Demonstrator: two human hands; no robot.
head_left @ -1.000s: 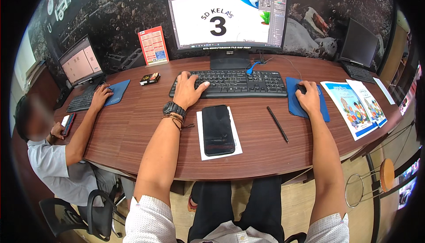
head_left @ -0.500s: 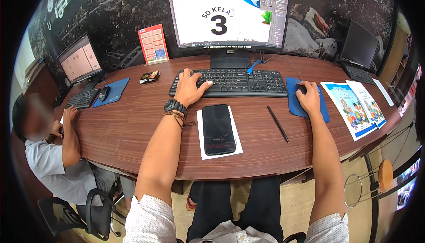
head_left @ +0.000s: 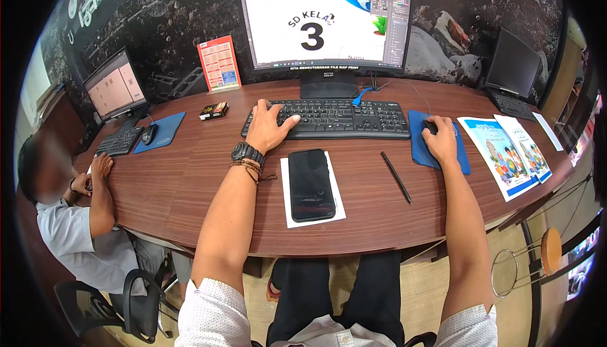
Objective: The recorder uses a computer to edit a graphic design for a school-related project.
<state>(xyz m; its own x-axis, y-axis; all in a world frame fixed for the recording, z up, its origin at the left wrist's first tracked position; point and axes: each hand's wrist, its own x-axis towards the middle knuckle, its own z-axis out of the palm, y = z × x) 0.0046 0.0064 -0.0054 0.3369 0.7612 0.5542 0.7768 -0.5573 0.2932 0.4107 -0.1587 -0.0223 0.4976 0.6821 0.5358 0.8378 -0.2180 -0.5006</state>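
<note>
My left hand (head_left: 267,127) rests on the left end of a black keyboard (head_left: 341,121), its fingers spread over the keys and the thumb held out to the right. A dark watch (head_left: 246,153) and several brown bracelets circle that wrist. My right hand (head_left: 442,138) is curled over a dark mouse (head_left: 430,126), which it mostly hides, on a blue mouse pad (head_left: 420,148). Behind the keyboard, a curved monitor (head_left: 272,53) displays a white page with a large black numeral under arched lettering. A black phone (head_left: 311,186) lies on a white sheet (head_left: 288,214) in front of the keyboard.
A black pen (head_left: 396,177) lies right of the phone. Printed booklets (head_left: 499,157) lie at the right. A small dark box (head_left: 214,110) and a red calendar (head_left: 218,62) stand farther left. A seated person (head_left: 82,233) is at the left beside another computer.
My left hand has shifted slightly left over the keys. My right hand stays on the mouse. On the monitor, a small dark shape at the end of the arched lettering looks slightly different.
</note>
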